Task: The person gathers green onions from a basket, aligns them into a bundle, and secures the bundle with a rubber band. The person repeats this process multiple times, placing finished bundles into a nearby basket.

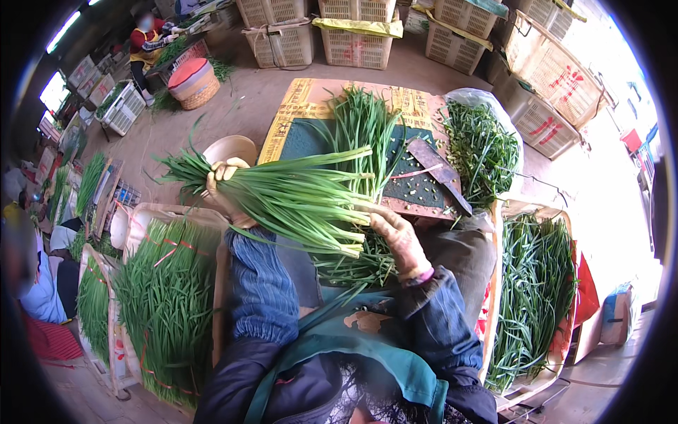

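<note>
My gloved left hand (pixel 225 188) grips a bunch of garlic chives (pixel 296 193) around its leafy part, the leaf tips spilling out to the left. At the pale cut ends, my gloved right hand (pixel 396 233) touches the stalks with its fingers; whether it pinches any is unclear. Beyond them lies another pile of chives (pixel 363 127) on a low work board (pixel 312 140) covered partly by a dark green mat. A broad-bladed knife (pixel 437 172) rests on the board's right side among chopped bits, with a reddish tie strip (pixel 416 173) across it.
Crates of chives stand at my left (pixel 169 297) and right (pixel 532 302). A bag of trimmings (pixel 482 151) sits beside the board. A pale bowl (pixel 230 149) is behind my left hand. Stacked plastic crates (pixel 357 47) line the back. Other people (pixel 148 42) work at the left.
</note>
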A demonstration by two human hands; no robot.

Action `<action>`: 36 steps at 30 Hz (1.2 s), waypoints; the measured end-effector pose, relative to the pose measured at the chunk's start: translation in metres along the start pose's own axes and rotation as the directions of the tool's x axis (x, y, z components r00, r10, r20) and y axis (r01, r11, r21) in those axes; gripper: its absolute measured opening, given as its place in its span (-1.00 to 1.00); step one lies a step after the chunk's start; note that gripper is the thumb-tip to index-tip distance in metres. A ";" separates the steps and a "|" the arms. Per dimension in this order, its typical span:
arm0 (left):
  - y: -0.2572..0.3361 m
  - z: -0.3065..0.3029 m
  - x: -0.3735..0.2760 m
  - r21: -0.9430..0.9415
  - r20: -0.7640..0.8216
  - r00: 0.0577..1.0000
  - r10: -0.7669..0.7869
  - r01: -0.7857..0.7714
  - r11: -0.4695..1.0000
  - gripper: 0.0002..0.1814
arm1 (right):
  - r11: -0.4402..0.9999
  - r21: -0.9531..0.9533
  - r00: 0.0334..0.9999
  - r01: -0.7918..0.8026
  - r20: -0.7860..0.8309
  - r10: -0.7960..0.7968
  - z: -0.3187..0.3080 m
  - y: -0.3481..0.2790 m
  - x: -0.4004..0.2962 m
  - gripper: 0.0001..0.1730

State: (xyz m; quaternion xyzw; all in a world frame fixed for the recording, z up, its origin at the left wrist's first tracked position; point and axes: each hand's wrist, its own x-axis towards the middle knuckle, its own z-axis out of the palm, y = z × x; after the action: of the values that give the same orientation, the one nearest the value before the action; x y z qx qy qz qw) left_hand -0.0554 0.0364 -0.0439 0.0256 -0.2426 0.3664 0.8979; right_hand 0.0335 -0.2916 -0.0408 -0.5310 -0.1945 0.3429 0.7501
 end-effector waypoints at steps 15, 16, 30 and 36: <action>-0.003 0.005 -0.001 -0.012 0.044 0.999 -0.008 0.009 1.000 -0.79 | 0.970 0.162 0.976 0.180 -0.148 -0.157 -0.022 0.038 -0.012 -0.88; 0.001 0.005 -0.001 -0.030 0.049 0.999 0.003 -0.002 1.000 -0.79 | 0.998 -0.010 0.992 0.065 -0.108 -0.066 -0.036 0.031 -0.017 -0.87; -0.002 -0.010 0.001 0.016 0.017 0.999 -0.051 0.051 0.999 -0.82 | 0.966 -0.131 0.939 0.223 -0.236 -0.249 -0.018 -0.006 -0.011 -0.65; -0.014 -0.010 0.001 -0.005 0.031 0.992 -0.123 0.123 0.992 -0.87 | 0.978 -0.083 0.962 0.190 -0.182 -0.202 -0.010 0.002 0.015 -0.67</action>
State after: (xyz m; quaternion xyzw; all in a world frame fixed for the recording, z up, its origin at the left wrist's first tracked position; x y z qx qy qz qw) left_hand -0.0414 0.0293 -0.0507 0.0431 -0.2555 0.3089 0.9151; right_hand 0.0495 -0.2870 -0.0473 -0.5634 -0.1850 0.2084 0.7778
